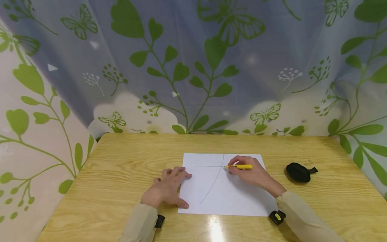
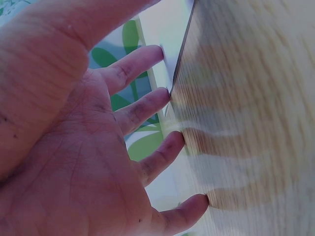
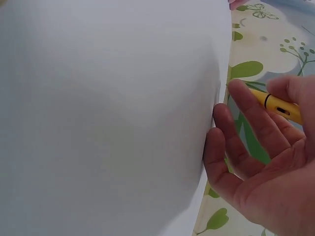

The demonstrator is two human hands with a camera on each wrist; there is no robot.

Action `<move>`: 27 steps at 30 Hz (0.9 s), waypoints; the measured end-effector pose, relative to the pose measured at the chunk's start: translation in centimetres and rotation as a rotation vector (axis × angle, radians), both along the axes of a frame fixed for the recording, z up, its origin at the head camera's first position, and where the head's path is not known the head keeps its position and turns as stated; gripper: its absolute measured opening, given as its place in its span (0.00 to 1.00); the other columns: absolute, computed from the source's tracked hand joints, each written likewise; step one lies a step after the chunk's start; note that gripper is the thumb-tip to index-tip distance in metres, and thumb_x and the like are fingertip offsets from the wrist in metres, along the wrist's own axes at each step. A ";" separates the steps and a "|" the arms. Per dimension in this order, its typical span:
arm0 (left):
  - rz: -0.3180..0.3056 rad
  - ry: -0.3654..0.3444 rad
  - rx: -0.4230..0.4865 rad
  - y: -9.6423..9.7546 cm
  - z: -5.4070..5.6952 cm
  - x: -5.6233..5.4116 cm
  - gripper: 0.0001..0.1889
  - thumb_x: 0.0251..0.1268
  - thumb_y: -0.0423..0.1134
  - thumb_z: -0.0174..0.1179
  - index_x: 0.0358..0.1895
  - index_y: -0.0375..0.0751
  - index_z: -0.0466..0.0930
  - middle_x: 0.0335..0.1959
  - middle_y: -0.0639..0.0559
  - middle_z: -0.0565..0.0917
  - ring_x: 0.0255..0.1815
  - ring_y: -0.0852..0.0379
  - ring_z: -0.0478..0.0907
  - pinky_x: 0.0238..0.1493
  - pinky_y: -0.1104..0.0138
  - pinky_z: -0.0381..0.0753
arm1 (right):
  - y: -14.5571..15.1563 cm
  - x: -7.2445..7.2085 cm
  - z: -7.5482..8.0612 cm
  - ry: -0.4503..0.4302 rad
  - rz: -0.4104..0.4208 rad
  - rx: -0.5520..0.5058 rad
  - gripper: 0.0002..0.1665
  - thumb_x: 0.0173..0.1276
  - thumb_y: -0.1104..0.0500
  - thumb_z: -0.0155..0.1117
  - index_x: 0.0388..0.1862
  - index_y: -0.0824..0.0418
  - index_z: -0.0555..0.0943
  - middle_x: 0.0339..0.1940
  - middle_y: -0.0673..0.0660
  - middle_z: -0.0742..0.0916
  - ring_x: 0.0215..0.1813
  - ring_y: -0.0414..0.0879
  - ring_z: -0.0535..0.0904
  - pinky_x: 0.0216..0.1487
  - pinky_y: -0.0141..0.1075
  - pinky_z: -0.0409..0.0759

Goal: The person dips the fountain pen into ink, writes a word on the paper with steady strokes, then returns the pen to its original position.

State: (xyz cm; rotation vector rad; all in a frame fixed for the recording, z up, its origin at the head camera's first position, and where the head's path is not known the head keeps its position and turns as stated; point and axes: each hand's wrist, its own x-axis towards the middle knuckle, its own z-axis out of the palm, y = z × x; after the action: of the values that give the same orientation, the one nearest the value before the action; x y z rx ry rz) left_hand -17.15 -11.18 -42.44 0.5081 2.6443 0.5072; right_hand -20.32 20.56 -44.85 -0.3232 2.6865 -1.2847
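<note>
A sheet of white paper (image 1: 205, 208) lies on the table, with a thin straight line and a long curved line drawn on it. My right hand (image 1: 249, 171) pinches a yellow pen (image 1: 244, 166), its tip at the spot where the two lines meet. In the right wrist view the pen (image 3: 288, 109) sits between thumb and fingers, while the lower fingers rest against the paper (image 3: 123, 123). My left hand (image 1: 166, 188) lies spread at the paper's left edge. Its fingertips (image 2: 196, 202) touch the table and the sheet's edge in the left wrist view.
To the right of the paper lies a black pouch-like object (image 1: 298, 172) with a short tab. The wooden table (image 1: 127, 158) ends at a curtain (image 1: 193, 111) printed with green leaves and butterflies. A dark band with a small camera (image 1: 277, 217) is on the right wrist.
</note>
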 end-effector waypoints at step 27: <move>-0.007 -0.002 0.010 -0.1 -0.1 0.0 0.47 0.46 0.53 0.82 0.73 0.57 0.67 0.81 0.51 0.57 0.78 0.31 0.52 0.64 0.26 0.60 | -1.0 -0.2 0.1 -0.013 -0.022 0.007 0.08 0.74 0.52 0.65 0.43 0.53 0.87 0.34 0.49 0.91 0.34 0.45 0.80 0.35 0.35 0.76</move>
State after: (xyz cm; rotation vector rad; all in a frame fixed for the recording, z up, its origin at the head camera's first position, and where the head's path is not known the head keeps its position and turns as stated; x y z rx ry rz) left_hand -17.19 -11.26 -42.59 0.5201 2.6387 0.5185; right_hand -20.51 19.55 -44.78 -0.2839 2.6909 -1.2783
